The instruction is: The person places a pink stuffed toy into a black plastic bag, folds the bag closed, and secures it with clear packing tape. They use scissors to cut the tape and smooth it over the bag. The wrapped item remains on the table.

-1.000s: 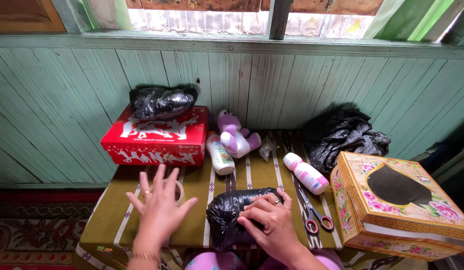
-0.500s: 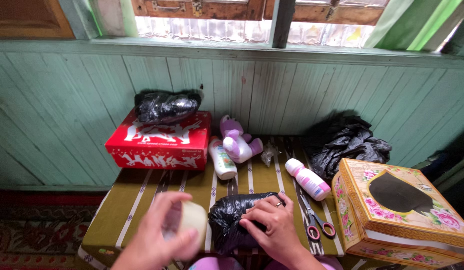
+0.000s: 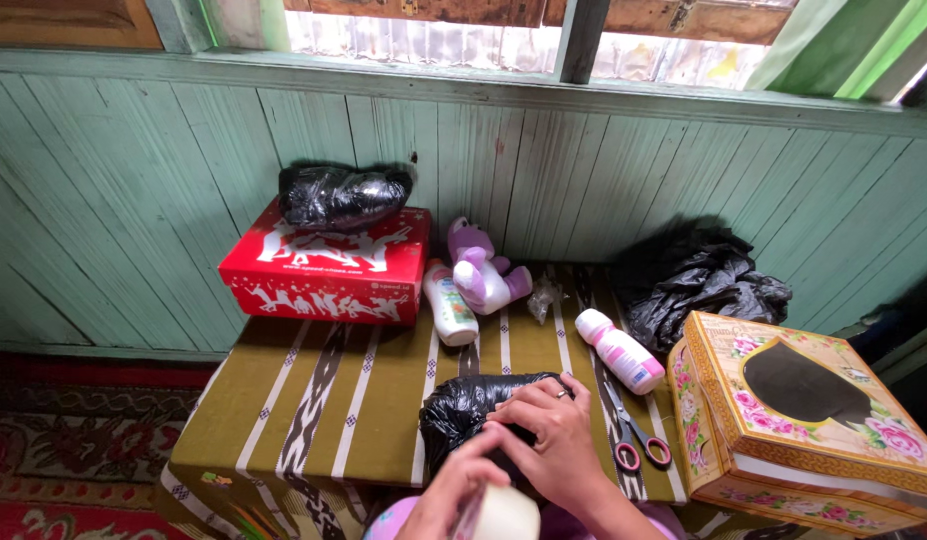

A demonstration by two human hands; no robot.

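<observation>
Right hand [image 3: 554, 445]: your fingers pressed flat on black plastic-wrapped bundle [image 3: 474, 410], desk [image 3: 324, 400] at 6 o'clock.
Left hand [image 3: 459, 495]: fingers clamped on pale tape roll [image 3: 509, 515].

Two bottles lay there, one white [image 3: 451, 308] and one pink-and-white [image 3: 620, 350], beside one plush toy [image 3: 483, 270] and one pair of scissors [image 3: 633, 431]. There were two boxes, one red [image 3: 329, 263] and one floral [image 3: 804, 410]. Three black plastic bundles showed: on the red box [image 3: 342, 195], by the wall [image 3: 699, 275], and under the hands [image 3: 464, 410].

Red box [image 3: 329, 268] at 10 o'clock carries a black bundle [image 3: 341, 196]; plush toy [image 3: 484, 275] at 12; scissors [image 3: 634, 430], floral box [image 3: 804, 410] at 3.
</observation>
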